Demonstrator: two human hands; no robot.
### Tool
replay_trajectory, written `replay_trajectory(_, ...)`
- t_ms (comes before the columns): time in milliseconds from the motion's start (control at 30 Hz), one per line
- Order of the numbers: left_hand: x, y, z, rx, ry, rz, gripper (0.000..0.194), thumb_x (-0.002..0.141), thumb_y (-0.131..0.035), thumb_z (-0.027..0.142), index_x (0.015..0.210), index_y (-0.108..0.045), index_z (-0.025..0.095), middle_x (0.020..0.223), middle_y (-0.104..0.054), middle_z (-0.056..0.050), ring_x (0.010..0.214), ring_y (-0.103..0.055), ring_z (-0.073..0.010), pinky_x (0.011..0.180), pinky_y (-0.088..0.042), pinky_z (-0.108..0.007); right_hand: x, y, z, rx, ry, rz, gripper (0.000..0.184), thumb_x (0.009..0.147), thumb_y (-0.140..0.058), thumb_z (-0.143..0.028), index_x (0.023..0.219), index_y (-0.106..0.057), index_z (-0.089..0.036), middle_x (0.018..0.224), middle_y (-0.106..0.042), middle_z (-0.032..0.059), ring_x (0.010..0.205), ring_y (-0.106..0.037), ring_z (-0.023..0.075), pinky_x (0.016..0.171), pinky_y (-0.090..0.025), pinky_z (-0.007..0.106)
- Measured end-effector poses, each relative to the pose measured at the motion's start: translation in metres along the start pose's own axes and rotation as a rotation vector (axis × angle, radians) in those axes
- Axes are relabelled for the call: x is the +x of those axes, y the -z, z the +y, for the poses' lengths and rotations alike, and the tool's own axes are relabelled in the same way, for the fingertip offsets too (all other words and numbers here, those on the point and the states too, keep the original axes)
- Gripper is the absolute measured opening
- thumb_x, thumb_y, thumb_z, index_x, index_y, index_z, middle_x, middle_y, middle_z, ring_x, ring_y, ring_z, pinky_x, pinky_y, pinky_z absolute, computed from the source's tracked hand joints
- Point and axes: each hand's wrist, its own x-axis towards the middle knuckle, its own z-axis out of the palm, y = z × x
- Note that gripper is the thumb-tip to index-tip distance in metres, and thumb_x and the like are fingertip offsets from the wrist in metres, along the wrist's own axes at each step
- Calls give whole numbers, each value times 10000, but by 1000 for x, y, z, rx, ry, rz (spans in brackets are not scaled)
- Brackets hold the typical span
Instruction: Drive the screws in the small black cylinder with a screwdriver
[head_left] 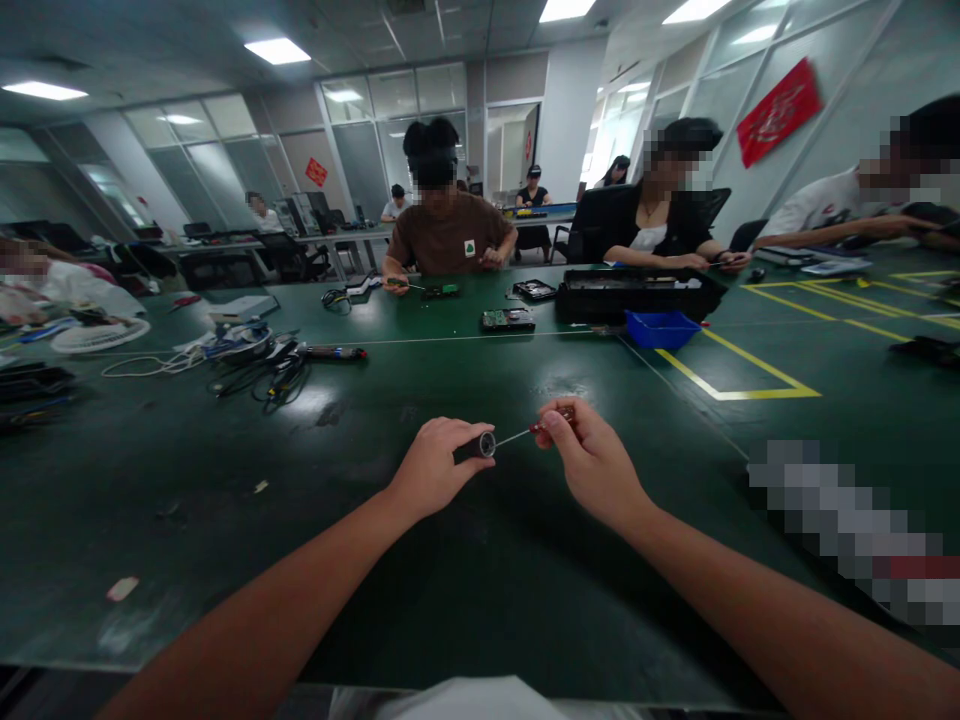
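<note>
My left hand grips a short dark cylinder between thumb and fingers, its round open end turned toward my right hand. In my right hand is a screwdriver with a reddish handle, mostly covered by my fingers. Its thin metal shaft points left, and the tip reaches the cylinder's open end; whether it touches anything inside cannot be made out. Both hands are held over the green table, near its middle.
Tangled cables and a dark pen-like tool lie to the left. Ahead are an opened device with a circuit board, a blue bin and a long black case. Across the table sits a person in brown; others sit nearby.
</note>
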Motion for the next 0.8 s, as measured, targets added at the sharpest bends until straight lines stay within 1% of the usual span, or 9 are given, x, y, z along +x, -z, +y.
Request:
replay_trajectory(100, 0, 1, 1, -3, 12, -2, 391, 847, -735, 299, 1227, -648, 266, 1149, -704, -33, 1057, -614, -227, 973, -432, -423, -1, 0, 0, -10, 6, -25, 217, 993, -464, -395, 991, -570, -205, 832, -631, 26, 773, -627, 177, 721, -498, 340)
replay_trajectory(233, 0, 1, 1, -2, 15, 3, 396, 843, -740, 290, 1227, -648, 265, 1164, -702, -23, 1067, -613, -220, 972, -433, -419, -2, -2, 2, -18, 9, -24, 215, 991, -473, -398, 991, -577, -209, 843, -638, 24, 784, -628, 176, 719, -493, 336)
replay_trajectory(333, 0, 0, 0, 6, -1, 6, 396, 835, -751, 287, 1218, -653, 265, 1165, -703, -20, 1056, -618, -216, 964, -434, -413, -1, -3, 3, 24, 7, -46, 221, 984, -485, -405, 972, -592, -212, 833, -642, 21, 771, -621, 170, 719, -496, 331)
replay_trajectory(500, 0, 0, 0, 2, 4, -5, 397, 847, -738, 295, 1232, -645, 272, 1151, -704, -17, 1050, -611, -217, 944, -434, -406, 2, -2, 4, 149, -72, -69, 235, 933, -566, -419, 1012, -618, -204, 809, -651, 17, 736, -627, 169, 709, -508, 333)
replay_trajectory(567, 0, 1, 0, -2, 16, -9, 402, 846, -738, 288, 1237, -644, 271, 1153, -702, -16, 1052, -607, -217, 947, -431, -405, 3, -2, 4, 169, -93, -73, 254, 924, -569, -435, 980, -633, -195, 773, -646, 15, 713, -624, 171, 700, -506, 340)
replay_trajectory(667, 1, 1, 0, -4, 37, -16, 401, 841, -744, 279, 1230, -648, 277, 1143, -703, -7, 1048, -602, -215, 951, -426, -406, 2, 0, 4, 110, -70, -34, 259, 931, -550, -435, 905, -637, -193, 744, -634, 15, 700, -611, 169, 683, -493, 334)
replay_trajectory(800, 1, 0, 0, -4, 49, -20, 409, 845, -739, 294, 1243, -644, 289, 1147, -699, -6, 1054, -594, -218, 960, -422, -414, -2, 3, -1, 4, 8, 38, 238, 952, -533, -415, 896, -626, -203, 726, -617, 7, 700, -597, 163, 662, -472, 313)
